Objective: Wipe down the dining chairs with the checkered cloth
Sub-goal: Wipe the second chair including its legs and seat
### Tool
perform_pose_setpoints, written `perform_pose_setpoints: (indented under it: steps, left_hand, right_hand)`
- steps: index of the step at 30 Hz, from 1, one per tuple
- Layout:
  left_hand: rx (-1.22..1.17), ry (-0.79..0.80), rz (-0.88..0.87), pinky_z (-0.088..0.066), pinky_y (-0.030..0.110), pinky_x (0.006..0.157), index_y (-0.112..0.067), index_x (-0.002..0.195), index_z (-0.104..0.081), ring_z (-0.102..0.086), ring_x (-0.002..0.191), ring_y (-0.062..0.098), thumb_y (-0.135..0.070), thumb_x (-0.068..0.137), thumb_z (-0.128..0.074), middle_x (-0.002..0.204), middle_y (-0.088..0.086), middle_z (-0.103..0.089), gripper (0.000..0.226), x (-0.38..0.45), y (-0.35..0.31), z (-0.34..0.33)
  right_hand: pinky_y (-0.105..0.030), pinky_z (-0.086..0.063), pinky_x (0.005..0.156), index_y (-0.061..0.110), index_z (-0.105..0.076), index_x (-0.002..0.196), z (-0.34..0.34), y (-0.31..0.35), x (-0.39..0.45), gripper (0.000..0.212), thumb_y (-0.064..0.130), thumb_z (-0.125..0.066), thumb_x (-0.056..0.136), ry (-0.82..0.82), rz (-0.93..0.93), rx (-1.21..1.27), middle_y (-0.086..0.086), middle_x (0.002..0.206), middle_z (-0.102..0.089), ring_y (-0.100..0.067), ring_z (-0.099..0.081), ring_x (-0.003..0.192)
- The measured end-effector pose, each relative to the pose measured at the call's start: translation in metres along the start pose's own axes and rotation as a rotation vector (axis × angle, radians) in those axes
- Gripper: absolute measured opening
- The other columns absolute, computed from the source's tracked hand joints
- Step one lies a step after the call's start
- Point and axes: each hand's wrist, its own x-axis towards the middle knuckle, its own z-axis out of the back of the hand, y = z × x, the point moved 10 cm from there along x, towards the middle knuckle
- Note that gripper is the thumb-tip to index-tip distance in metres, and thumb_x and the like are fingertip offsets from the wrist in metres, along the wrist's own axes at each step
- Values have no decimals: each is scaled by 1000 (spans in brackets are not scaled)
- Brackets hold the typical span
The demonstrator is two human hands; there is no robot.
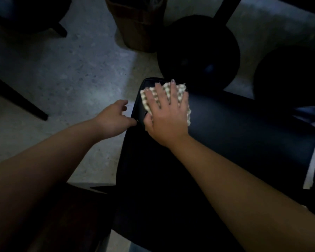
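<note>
The right hand (166, 115) lies flat on the checkered cloth (182, 93), fingers straight and spread, pressing it down rather than pinching it. The cloth shows between and beyond the fingers and along the little-finger side of the hand. It sits at the far left corner of the dark chair seat (235, 128), and the seat is the landmark for everything else here.

The left hand (115, 118) is at the seat's left edge, just beside the right hand's thumb. Its fingers are loosely curled. Whether they grip the edge or only touch it cannot be told, because the edge is dark and the fingertips merge with it. It looks like a bracing hand, steadying the chair.

From the cloth, nearly all the unwiped-looking seat stretches away to the right and back toward the person. The seat's long axis seems to run from the cloth's corner out to the right. So the coming stroke most likely has to sweep rightward and toward the person, and the right hand, already on the cloth, is the one placed to do it.

Beyond the seat's far edge stands a round black stool (198, 51), and another dark round shape (295, 75) lies off the far right corner. Past the far left corner is a brown wicker basket (135, 26) on the pale speckled floor (62, 73).
</note>
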Motion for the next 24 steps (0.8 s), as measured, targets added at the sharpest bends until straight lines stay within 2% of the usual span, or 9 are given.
perform_pose_setpoints:
  steps: [2,5,9,11,13,15,19,21,24]
  left_hand:
    - [26,92,-73,-47,35,99,-24,149,-30,-54,123,20,-10,80,-75,148,3,-43,84,-3,-15,-13]
    - [295,164,-207,-52,35,93,-16,138,-35,-59,111,19,-8,70,-82,126,4,-57,83,-6,-35,-27]
    - [453,159,-245,-47,42,100,-7,145,-19,-49,124,24,-12,64,-87,136,9,-45,106,-4,-38,-28]
    - [519,154,-252,-40,42,109,-5,151,-5,-38,137,26,-16,62,-89,149,13,-32,122,-1,-40,-28]
    - [654,156,-276,-25,38,118,-4,152,11,-16,148,25,-24,59,-92,161,14,-6,140,2,-45,-29]
    - [797,155,-279,-11,34,122,-7,151,21,5,150,26,-35,60,-91,161,14,20,147,5,-54,-34]
    - [931,131,-360,-1,36,120,-9,151,19,19,147,30,-48,64,-86,158,16,28,142,1,-93,-58]
    - [1020,177,-391,-2,48,120,-8,151,21,25,145,30,-58,63,-82,157,13,30,144,-6,-109,-85]
    - [1143,246,-360,-3,68,113,-5,145,30,34,140,37,-72,56,-77,153,15,38,155,-17,-118,-129]
  right_hand:
    - [-60,-14,112,18,-41,143,3,1,-3,63,31,-41,82,-41,65,10,-13,150,-37,-41,-22,141]
    - [-52,-14,116,16,-39,144,3,-5,7,65,28,-46,81,-3,228,-4,-13,151,-36,-37,-22,142]
    - [-40,-9,117,19,-31,147,11,-51,44,59,29,-42,90,-19,-85,114,-5,155,-29,-25,-18,145]
    - [-39,-4,116,18,-29,148,10,-29,46,59,30,-41,92,-31,-22,127,-4,156,-26,-24,-16,145]
    - [-40,2,116,17,-24,150,4,-2,37,61,32,-38,93,3,131,98,-4,158,-20,-25,-9,147]
    - [-40,3,118,17,-24,150,3,-13,22,61,31,-34,92,2,160,69,-4,158,-20,-24,-8,147]
    - [-44,-8,119,13,-43,142,16,-107,-24,63,22,-35,80,-86,-89,145,-8,150,-37,-28,-22,144]
    - [-48,-14,117,11,-49,138,20,-166,-61,64,17,-40,75,-146,-295,160,-11,147,-42,-32,-28,141]
    - [-46,-8,119,7,-42,142,21,-221,-107,61,13,-37,81,-197,-635,177,-12,151,-36,-32,-21,143]
